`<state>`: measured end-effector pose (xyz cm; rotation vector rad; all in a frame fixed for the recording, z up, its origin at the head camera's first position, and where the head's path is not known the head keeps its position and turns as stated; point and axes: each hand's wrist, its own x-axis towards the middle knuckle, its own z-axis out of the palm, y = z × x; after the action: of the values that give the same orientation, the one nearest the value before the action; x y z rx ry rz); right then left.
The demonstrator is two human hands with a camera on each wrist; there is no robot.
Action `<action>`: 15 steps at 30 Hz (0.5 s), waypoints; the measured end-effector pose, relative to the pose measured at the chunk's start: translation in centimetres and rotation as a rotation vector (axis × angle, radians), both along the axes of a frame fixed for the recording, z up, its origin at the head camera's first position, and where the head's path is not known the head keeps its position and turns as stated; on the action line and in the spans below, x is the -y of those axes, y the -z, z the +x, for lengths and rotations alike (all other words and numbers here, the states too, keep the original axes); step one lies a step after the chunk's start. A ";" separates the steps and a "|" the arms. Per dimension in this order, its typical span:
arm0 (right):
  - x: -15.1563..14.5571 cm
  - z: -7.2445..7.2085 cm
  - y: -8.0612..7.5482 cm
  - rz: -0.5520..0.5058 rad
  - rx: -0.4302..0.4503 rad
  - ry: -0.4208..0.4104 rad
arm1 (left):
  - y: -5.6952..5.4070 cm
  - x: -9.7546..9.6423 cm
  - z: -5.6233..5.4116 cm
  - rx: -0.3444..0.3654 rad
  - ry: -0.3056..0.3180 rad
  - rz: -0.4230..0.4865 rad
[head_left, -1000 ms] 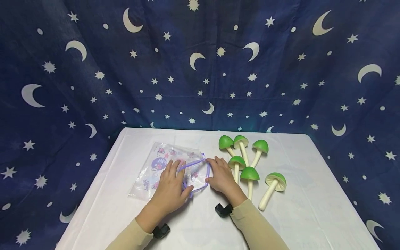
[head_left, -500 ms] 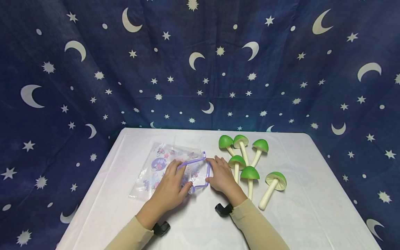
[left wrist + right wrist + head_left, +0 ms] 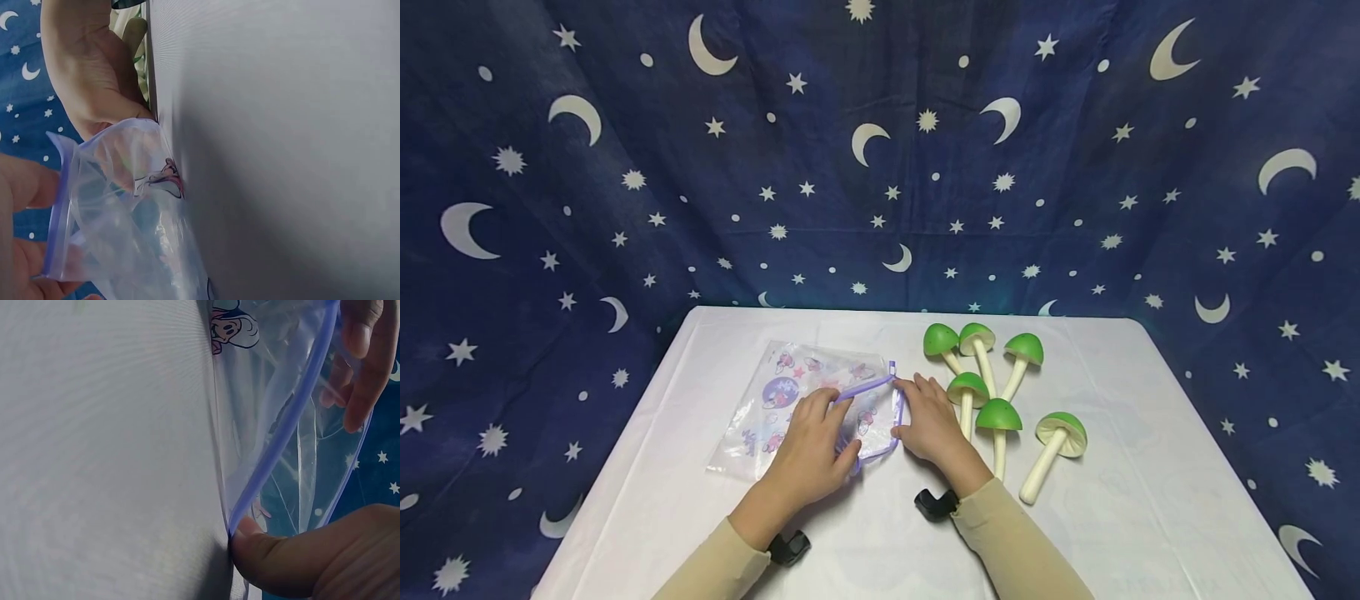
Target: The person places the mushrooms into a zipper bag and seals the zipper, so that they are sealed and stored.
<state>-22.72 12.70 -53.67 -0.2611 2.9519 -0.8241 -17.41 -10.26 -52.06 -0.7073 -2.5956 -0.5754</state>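
Observation:
A clear zip bag (image 3: 790, 371) with pink and purple cartoon prints lies on the table, its purple-edged mouth gaping toward the right. My left hand (image 3: 811, 454) is over the bag and holds the raised upper lip; its fingers and thumb (image 3: 39, 182) sit at the purple strip (image 3: 61, 206) in the left wrist view. At the mouth's right side, my right hand (image 3: 936, 425) holds the lower lip down near the table. Its thumb (image 3: 265, 556) touches the purple edge in the right wrist view. The right fingertips' grip is partly hidden.
Several toy mushrooms with green caps, such as one mushroom (image 3: 998, 417), lie close right of my right hand. Another mushroom (image 3: 1052, 454) lies apart, farther right. A white cloth covers the table (image 3: 1150, 500); a dark blue star-and-moon curtain (image 3: 880, 167) hangs behind.
My left fingers shift slightly along the upper lip, and the bag's mouth changes shape a little. The right hand and the mushrooms stay in place.

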 end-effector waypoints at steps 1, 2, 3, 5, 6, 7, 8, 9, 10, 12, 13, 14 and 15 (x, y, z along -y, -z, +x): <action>0.0 0.0 0.0 -0.001 0.003 0.001 | 0.0 0.1 0.0 -0.004 0.010 -0.002; 0.0 0.0 -0.1 -0.002 0.006 0.002 | 0.1 0.1 0.0 -0.003 0.019 -0.002; 0.0 0.0 -0.1 -0.006 0.005 0.002 | 0.1 0.2 -0.1 -0.001 0.027 -0.007; 0.0 0.0 -0.1 -0.016 0.005 0.002 | 0.1 0.2 -0.1 0.016 0.041 -0.017; 0.1 0.0 -0.1 -0.019 0.003 0.001 | 0.1 0.3 -0.1 0.027 0.048 -0.020; 0.1 0.0 -0.1 -0.021 0.000 -0.001 | 0.1 0.3 -0.1 0.042 0.053 -0.024; 0.1 0.0 -0.1 -0.023 -0.001 -0.002 | 0.1 0.4 -0.1 0.058 0.057 -0.028; 0.1 0.0 0.0 -0.024 -0.002 -0.003 | 0.1 0.4 0.0 0.074 0.060 -0.033; 0.1 0.0 0.0 -0.023 0.000 -0.003 | 0.1 0.4 0.0 0.088 0.063 -0.034; 0.1 -0.1 0.1 -0.021 0.002 -0.002 | 0.1 0.5 -0.1 0.109 0.068 -0.038; 0.1 -0.1 0.1 -0.022 0.002 -0.001 | 0.1 0.5 -0.1 0.117 0.068 -0.041; 0.1 -0.1 0.1 -0.024 0.003 0.001 | 0.1 0.5 -0.1 0.121 0.069 -0.041; 0.1 -0.1 0.1 -0.027 0.001 0.002 | 0.0 0.5 -0.1 0.123 0.070 -0.042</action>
<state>-22.78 12.59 -53.74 -0.2596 2.9423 -0.8643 -17.53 -10.73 -52.10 -0.8026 -2.7122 -0.6050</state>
